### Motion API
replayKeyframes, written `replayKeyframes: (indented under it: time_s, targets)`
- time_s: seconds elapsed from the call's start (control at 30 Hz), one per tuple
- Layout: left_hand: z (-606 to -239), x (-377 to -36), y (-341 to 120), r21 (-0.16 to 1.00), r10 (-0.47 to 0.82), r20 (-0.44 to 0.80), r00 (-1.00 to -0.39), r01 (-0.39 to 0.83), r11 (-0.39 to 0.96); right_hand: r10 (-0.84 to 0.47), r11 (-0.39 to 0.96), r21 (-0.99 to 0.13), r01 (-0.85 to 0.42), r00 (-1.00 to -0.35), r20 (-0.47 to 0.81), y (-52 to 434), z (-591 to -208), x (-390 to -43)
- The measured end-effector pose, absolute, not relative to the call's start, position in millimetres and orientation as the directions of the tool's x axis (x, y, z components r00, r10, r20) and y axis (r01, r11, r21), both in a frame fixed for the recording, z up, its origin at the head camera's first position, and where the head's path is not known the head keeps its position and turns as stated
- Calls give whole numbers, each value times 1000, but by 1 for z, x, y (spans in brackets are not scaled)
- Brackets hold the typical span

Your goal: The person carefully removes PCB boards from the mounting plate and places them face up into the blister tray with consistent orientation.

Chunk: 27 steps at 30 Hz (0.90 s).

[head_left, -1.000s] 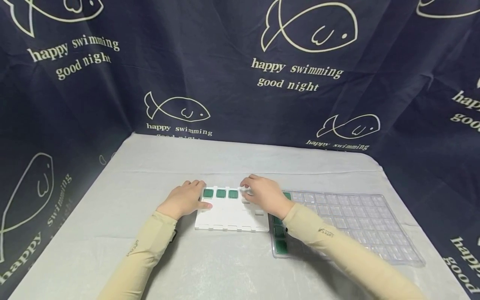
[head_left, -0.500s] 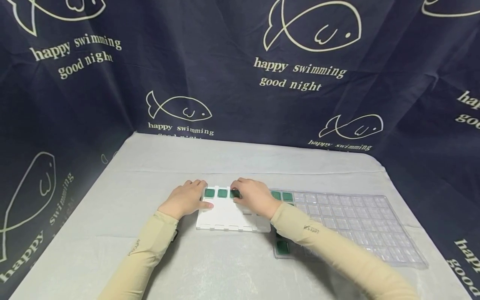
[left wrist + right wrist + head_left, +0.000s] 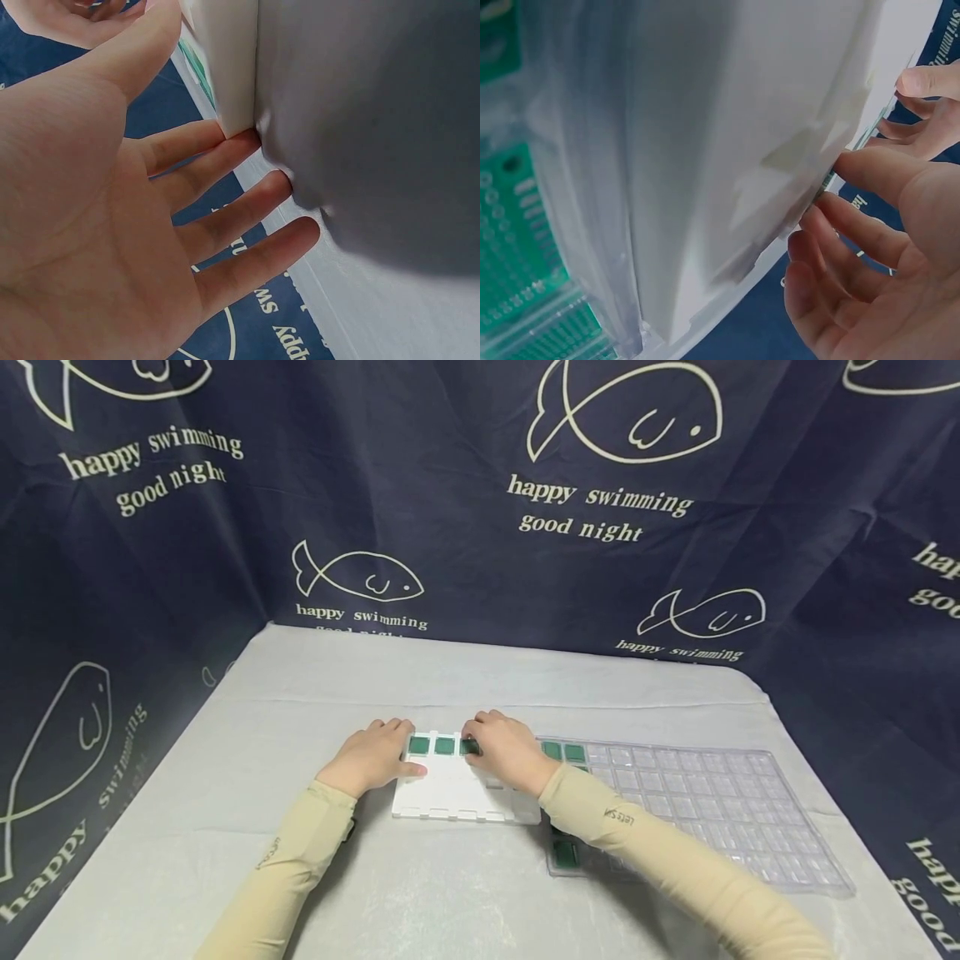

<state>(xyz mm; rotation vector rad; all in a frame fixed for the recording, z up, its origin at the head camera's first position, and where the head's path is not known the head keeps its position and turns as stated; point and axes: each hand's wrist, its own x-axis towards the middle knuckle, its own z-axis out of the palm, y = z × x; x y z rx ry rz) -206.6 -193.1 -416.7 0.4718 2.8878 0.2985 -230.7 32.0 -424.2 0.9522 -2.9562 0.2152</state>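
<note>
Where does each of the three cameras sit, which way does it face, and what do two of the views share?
Head: worn on the head, looking forward and down at the table; shows both sleeved forearms, left hand and right hand on the white board.
Left wrist: under the left hand, looking along its palm and fingers at the board's corner.
Right wrist: by the right hand, looking at the board's edge.
Shared: the white board appears in all three.
</note>
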Motion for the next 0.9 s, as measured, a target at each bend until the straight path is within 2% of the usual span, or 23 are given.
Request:
replayKeyframes:
  time_s: [0.37, 0.9]
  targets:
    - [-420, -207, -194, 228, 327, -167, -930, 287, 931, -544, 797, -258, -545, -835, 83, 35, -425, -229]
    - [-418, -207, -194, 223, 331, -165, -929, 292, 930, -541, 808, -244, -536, -839, 51, 43, -415, -222]
